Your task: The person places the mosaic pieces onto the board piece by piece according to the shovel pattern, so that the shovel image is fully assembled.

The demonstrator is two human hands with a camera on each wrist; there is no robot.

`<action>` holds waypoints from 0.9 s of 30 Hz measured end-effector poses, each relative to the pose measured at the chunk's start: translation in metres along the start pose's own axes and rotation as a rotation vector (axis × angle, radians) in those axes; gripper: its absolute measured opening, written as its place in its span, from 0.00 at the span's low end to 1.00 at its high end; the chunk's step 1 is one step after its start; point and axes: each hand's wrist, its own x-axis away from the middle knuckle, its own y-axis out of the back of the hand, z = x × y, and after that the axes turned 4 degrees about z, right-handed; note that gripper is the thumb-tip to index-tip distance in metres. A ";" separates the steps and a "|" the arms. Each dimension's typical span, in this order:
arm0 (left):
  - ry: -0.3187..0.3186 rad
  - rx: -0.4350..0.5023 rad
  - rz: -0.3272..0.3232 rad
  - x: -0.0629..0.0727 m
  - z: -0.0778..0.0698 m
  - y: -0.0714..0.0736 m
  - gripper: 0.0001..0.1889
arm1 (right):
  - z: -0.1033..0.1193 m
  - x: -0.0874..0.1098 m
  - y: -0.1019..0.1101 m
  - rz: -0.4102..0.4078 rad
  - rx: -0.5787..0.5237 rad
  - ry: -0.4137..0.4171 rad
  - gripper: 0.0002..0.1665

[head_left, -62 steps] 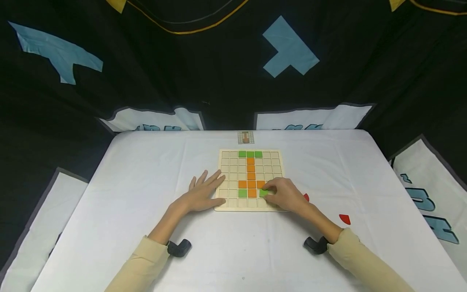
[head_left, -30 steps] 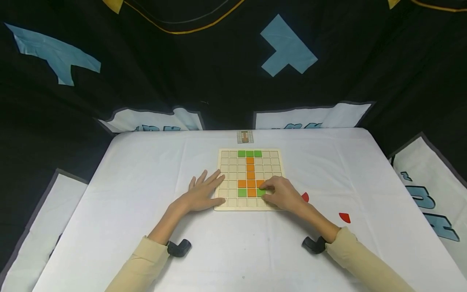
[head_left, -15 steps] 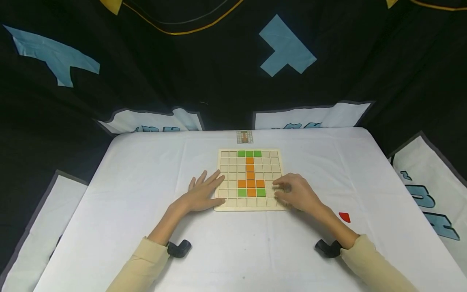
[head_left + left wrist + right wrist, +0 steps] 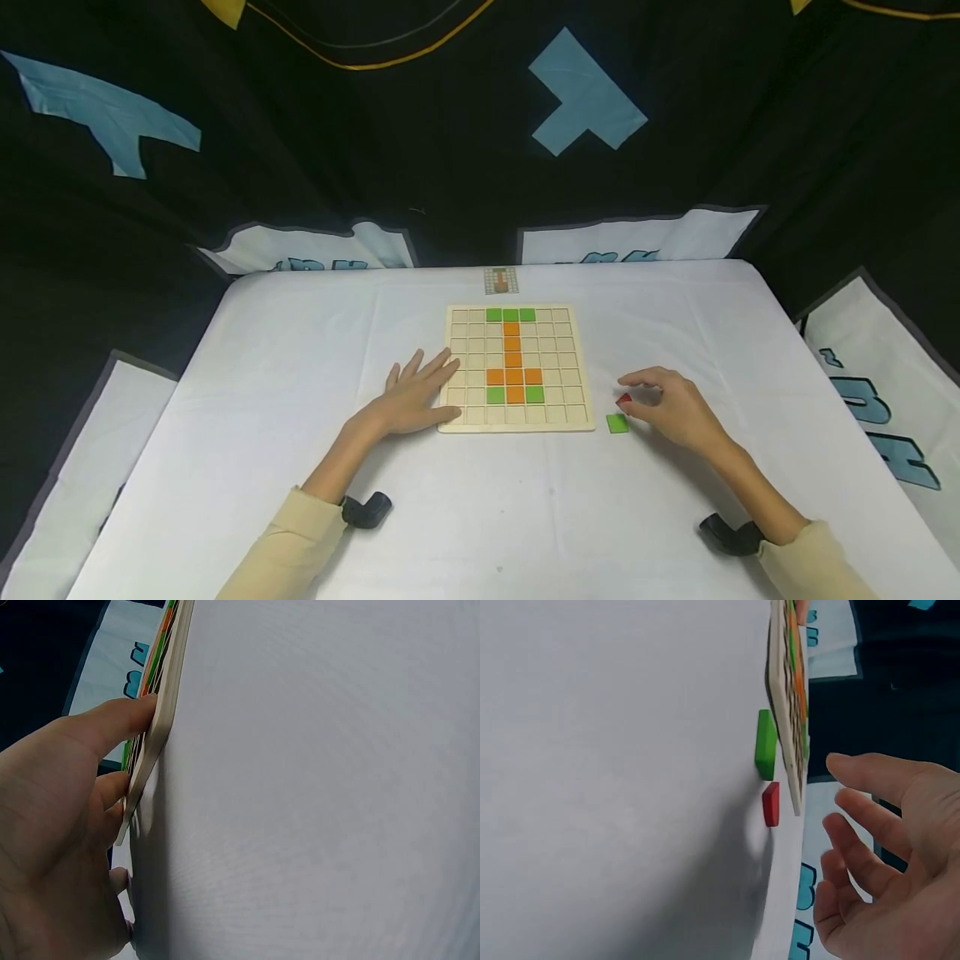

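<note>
A square wooden grid board (image 4: 468, 417) lies on the table, with green tiles (image 4: 511, 315) and orange tiles (image 4: 513, 360) set in its cells. My left hand (image 4: 408, 404) is spread out at the board's left side, fingertips and thumb resting on its edge (image 4: 174, 694). Right of the board, my right hand (image 4: 671, 408) hovers with thumb and fingers apart and nothing between them. Below it lie a loose green tile (image 4: 617, 423) and a red piece (image 4: 623, 400), partly covered by the thumb in the head view. The right wrist view shows the red piece (image 4: 771, 804) on the cloth, untouched.
A small pattern card (image 4: 501, 281) lies behind the board near the table's far edge. White cloth covers the table (image 4: 487, 517). A black curtain (image 4: 337, 150) with blue patches hangs behind. Each wrist wears a black camera mount (image 4: 729, 536).
My right hand pressed a green tile into the board's lower right, let go and moved right off the board. The loose green tile has come into view. My left hand has stayed put.
</note>
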 end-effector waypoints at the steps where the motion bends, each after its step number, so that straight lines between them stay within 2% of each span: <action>1: 0.000 0.000 -0.001 0.000 0.000 0.000 0.43 | -0.001 0.002 0.000 0.012 0.006 0.002 0.17; 8: -0.004 0.000 -0.005 0.000 0.000 0.000 0.43 | -0.008 0.012 -0.005 0.077 -0.022 0.021 0.15; 16: -0.014 0.008 -0.008 0.000 0.000 0.000 0.43 | -0.010 0.014 -0.011 0.091 -0.040 0.055 0.16; 27: -0.007 0.007 -0.005 0.001 0.000 0.000 0.43 | -0.008 0.018 -0.012 0.132 -0.041 0.055 0.18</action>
